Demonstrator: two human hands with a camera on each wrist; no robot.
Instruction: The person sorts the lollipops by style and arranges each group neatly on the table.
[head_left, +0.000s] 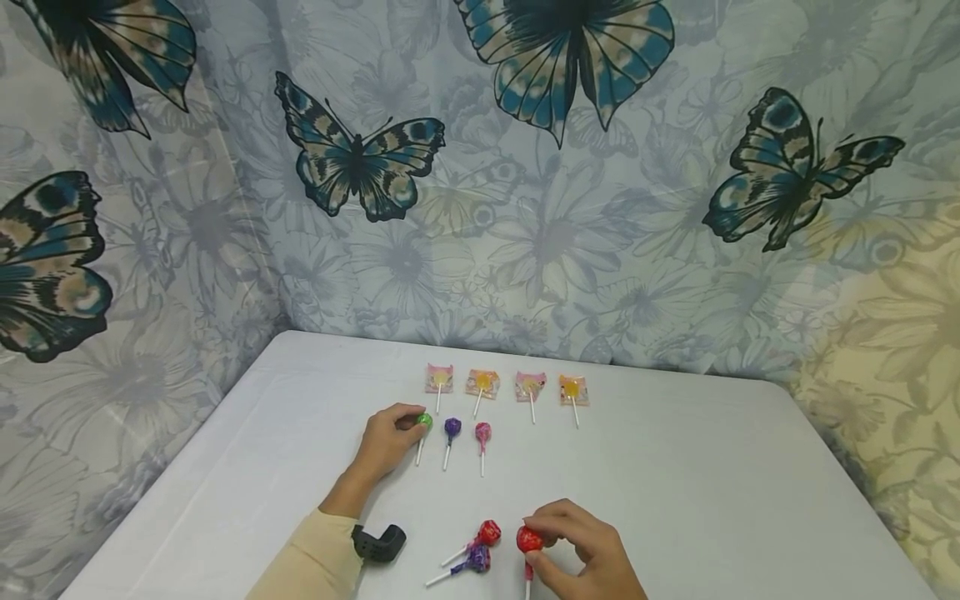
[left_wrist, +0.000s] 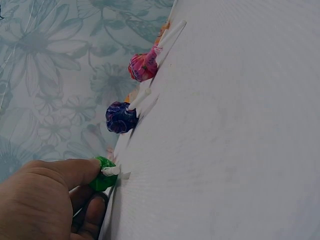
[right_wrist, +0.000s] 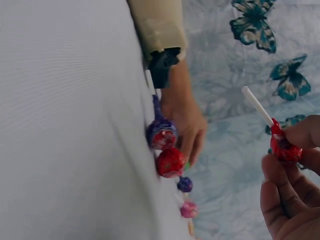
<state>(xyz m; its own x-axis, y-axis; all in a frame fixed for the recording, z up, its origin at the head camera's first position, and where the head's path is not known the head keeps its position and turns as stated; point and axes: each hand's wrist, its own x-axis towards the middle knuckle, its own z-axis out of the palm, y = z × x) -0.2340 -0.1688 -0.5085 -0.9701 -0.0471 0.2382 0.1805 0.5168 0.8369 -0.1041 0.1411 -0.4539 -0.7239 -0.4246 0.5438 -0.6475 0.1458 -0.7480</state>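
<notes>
My left hand [head_left: 385,443] pinches the green wrapped head of a lollipop [head_left: 425,420], whose white stick points toward me. Right of it lie a dark purple lollipop [head_left: 452,428] and a pink lollipop [head_left: 483,432], side by side. Near the front, my right hand [head_left: 587,546] holds a red lollipop [head_left: 528,539] by its head between thumb and fingers. The right wrist view shows this red lollipop [right_wrist: 285,149] lifted off the table, stick angled up. Just left of that hand, another red lollipop [head_left: 490,532] and a purple one [head_left: 477,559] lie close together.
Along the back of the white table [head_left: 675,483] runs a row of several flat lollipops in clear wrappers, from a pink one [head_left: 439,379] to an orange one [head_left: 573,389]. A butterfly-patterned curtain [head_left: 525,250] hangs behind. A black band [head_left: 378,543] circles my left wrist.
</notes>
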